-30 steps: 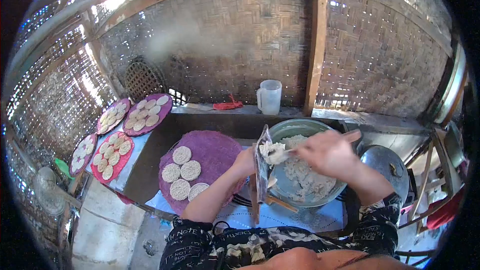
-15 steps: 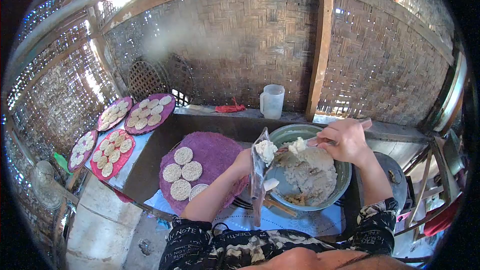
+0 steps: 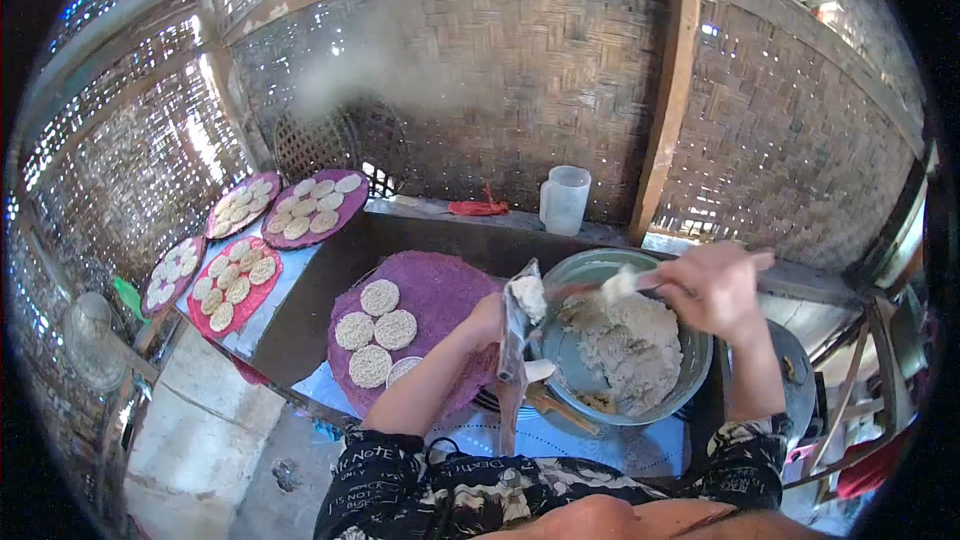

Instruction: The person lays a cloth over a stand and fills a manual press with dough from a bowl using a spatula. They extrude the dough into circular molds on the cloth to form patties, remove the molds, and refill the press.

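My left hand (image 3: 486, 321) is closed around a worn hand press (image 3: 511, 370) that stands on edge beside the basin, with a white lump of dough (image 3: 527, 297) in its upper end. In my right hand (image 3: 720, 290) is a spatula (image 3: 648, 281), blurred by motion, with a dab of dough (image 3: 620, 285) on it above the basin. The grey-green basin (image 3: 701, 375) holds a large mass of pale dough (image 3: 640, 350). Left of the press lies a round purple mat (image 3: 445, 290) bearing several noodle-textured discs (image 3: 395, 329), one partly hidden by my left forearm.
Several round trays of discs, including a pink one (image 3: 213, 321), stand at the far left. A translucent jug (image 3: 566, 202) and a red plastic bag (image 3: 480, 207) sit on the ledge by the woven wall (image 3: 480, 90). A wooden post (image 3: 668, 90) rises behind the basin.
My right hand has moved slightly right, drawing the spatula and its dab of dough away from the press. My left hand stays on the press. The whole view has shifted a little.
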`<action>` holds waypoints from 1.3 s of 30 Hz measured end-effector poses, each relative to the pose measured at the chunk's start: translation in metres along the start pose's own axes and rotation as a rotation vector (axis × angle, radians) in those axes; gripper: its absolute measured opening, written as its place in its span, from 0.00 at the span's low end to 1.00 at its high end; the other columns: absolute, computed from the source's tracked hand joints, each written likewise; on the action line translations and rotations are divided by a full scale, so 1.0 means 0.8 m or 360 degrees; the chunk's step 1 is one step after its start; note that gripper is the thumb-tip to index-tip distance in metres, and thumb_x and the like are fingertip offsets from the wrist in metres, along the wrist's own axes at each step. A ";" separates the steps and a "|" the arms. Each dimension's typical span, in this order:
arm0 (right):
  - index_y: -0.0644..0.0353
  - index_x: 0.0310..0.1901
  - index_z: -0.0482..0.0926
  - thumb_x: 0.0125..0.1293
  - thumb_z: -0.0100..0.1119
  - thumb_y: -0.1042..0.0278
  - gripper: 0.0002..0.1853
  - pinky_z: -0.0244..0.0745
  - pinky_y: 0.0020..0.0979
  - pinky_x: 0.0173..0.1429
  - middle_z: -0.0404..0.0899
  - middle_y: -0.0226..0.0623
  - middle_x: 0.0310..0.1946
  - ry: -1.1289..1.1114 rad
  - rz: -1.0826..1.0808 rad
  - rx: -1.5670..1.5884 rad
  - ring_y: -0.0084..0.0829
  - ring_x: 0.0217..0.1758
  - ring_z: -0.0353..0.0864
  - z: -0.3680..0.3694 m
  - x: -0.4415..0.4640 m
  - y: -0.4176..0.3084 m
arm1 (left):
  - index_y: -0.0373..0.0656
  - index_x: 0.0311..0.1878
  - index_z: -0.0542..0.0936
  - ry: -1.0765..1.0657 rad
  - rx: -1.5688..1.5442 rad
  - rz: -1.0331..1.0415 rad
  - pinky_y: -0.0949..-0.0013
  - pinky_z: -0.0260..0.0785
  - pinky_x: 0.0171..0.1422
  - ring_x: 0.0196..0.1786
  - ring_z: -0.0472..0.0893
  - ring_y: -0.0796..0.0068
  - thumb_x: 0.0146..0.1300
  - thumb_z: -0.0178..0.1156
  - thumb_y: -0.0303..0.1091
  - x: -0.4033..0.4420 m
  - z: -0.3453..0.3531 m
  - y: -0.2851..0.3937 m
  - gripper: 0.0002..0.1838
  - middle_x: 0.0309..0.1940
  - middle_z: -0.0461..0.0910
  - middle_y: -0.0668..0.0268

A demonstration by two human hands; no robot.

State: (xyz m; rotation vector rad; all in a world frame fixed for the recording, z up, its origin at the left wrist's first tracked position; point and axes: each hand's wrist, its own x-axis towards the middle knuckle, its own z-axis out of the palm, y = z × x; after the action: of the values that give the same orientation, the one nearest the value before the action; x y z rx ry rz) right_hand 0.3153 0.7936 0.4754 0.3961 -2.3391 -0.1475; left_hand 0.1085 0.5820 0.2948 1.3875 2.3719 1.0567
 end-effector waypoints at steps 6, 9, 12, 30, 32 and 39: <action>0.53 0.27 0.78 0.37 0.65 0.67 0.11 0.67 0.35 0.27 0.70 0.29 0.17 0.0022 -0.0077 0.0059 0.34 0.23 0.74 0.011 0.005 0.003 | 0.44 0.46 0.77 -0.0019 -0.0170 -0.0145 0.62 0.68 0.49 0.46 0.78 0.55 0.51 0.58 0.48 -0.005 0.000 0.030 0.23 0.40 0.79 0.52; 0.52 0.26 0.77 0.39 0.63 0.67 0.08 0.67 0.35 0.27 0.68 0.28 0.17 -0.0115 -0.0168 0.0062 0.32 0.23 0.74 0.007 0.005 0.002 | 0.44 0.48 0.77 -0.0033 0.0050 -0.0074 0.61 0.68 0.49 0.47 0.77 0.54 0.51 0.56 0.51 -0.004 -0.005 0.046 0.25 0.42 0.78 0.51; 0.51 0.25 0.75 0.42 0.60 0.67 0.06 0.67 0.34 0.30 0.67 0.27 0.17 -0.0219 -0.0280 -0.0006 0.30 0.24 0.74 0.026 0.005 -0.018 | 0.45 0.48 0.77 -0.0173 -0.0086 -0.0131 0.61 0.68 0.50 0.48 0.77 0.54 0.51 0.56 0.52 -0.002 0.003 0.052 0.25 0.42 0.78 0.51; 0.58 0.26 0.80 0.48 0.67 0.68 0.06 0.74 0.29 0.29 0.79 0.37 0.21 0.0557 0.0914 0.0262 0.31 0.22 0.80 0.127 -0.076 -0.084 | 0.42 0.48 0.75 0.0482 -0.1028 0.0027 0.63 0.70 0.48 0.44 0.78 0.59 0.51 0.58 0.38 0.069 0.068 -0.055 0.20 0.40 0.79 0.54; 0.58 0.26 0.80 0.48 0.68 0.66 0.07 0.73 0.27 0.27 0.79 0.37 0.20 0.0534 0.0911 0.0435 0.31 0.22 0.79 0.125 -0.089 -0.087 | 0.41 0.45 0.75 0.0468 -0.1285 0.0002 0.64 0.72 0.47 0.41 0.79 0.64 0.59 0.50 0.36 0.068 0.065 -0.066 0.14 0.39 0.78 0.58; 0.62 0.27 0.79 0.46 0.71 0.68 0.11 0.72 0.24 0.27 0.77 0.37 0.19 0.0405 0.1334 0.0484 0.29 0.21 0.78 0.129 -0.085 -0.061 | 0.41 0.47 0.76 0.0346 -0.0556 0.0200 0.64 0.70 0.49 0.45 0.78 0.63 0.54 0.58 0.36 0.050 0.054 -0.016 0.18 0.42 0.79 0.58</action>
State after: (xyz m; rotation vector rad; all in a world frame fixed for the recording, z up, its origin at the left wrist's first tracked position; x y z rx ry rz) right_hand 0.3007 0.7689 0.3455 -0.4188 -2.0847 0.6245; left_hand 0.0992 0.6315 0.2622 1.3625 2.1155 1.6397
